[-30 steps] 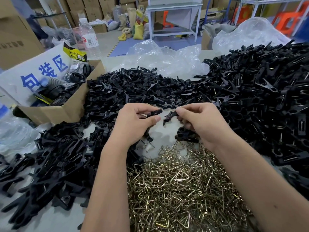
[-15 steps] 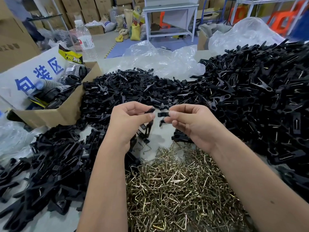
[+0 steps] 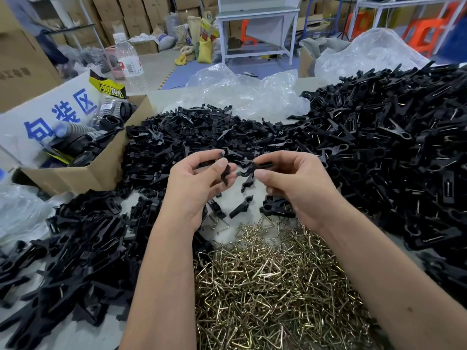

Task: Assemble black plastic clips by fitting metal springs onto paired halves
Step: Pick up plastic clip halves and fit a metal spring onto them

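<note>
At centre frame, left hand [image 3: 194, 183] and right hand [image 3: 290, 180] each pinch a clip half [image 3: 225, 176], now raised and still apart; pairing comes next.

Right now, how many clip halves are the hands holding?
2: one pinched in the left hand, one clip half pinched in the right hand. More could be hidden in the palms.
</note>
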{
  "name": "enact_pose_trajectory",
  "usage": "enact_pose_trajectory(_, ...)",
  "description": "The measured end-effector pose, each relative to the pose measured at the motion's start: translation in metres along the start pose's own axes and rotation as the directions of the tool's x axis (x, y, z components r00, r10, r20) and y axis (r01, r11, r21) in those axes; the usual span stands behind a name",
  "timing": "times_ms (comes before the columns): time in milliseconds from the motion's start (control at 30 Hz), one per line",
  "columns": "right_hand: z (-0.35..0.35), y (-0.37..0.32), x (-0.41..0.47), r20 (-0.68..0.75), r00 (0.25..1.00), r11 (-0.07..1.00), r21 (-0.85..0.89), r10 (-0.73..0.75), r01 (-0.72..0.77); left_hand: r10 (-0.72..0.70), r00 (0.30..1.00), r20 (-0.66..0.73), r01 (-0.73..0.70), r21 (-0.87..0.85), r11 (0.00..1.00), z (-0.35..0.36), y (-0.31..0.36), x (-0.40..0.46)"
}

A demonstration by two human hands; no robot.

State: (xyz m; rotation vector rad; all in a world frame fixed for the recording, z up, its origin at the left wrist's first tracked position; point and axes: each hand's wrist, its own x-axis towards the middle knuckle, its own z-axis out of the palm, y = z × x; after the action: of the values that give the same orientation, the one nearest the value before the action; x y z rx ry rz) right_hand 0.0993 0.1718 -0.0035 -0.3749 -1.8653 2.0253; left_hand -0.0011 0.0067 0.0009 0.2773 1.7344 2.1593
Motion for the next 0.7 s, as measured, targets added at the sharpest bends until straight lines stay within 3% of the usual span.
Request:
enact_pose_trajectory(200,0.004,-0.003,-0.004,0.035,0.992,0.990,0.087,-0.118,0.115,-0.049,0.996,0.080,0.052,-0.038,0.998,0.007,0.001,-0.004)
enact_pose_trajectory(267,0.005,-0.002,-0.006,-0.047,0.963,0.963,-0.046,-0.267,0.265,-0.069,0.994,0.083,0.069,-0.007,0.998,0.008,0.001,-0.003)
enact_pose_trajectory(333,0.005,0.000,-0.006,-0.094,0.884,0.852,-0.330,-0.459,0.407,-0.091,0.993,0.073,0.092,-0.012,0.996,0.008,0.001,-0.003)
enact_pose_trajectory(433,0.006,0.002,-0.009,-0.001,0.762,0.623,-0.578,-0.647,0.528,-0.108,0.990,0.087,0.116,-0.086,0.990,0.010,0.003,-0.004)
enact_pose_trajectory(533,0.010,0.004,-0.010,0.084,0.699,0.492,-0.651,-0.710,0.578,-0.104,0.989,0.106,0.116,-0.107,0.988,0.012,0.003,-0.004)
enact_pose_trajectory(700,0.012,0.005,-0.012,0.107,0.664,0.450,-0.655,-0.740,0.607,-0.098,0.988,0.123,0.108,-0.078,0.991,0.011,0.003,-0.005)
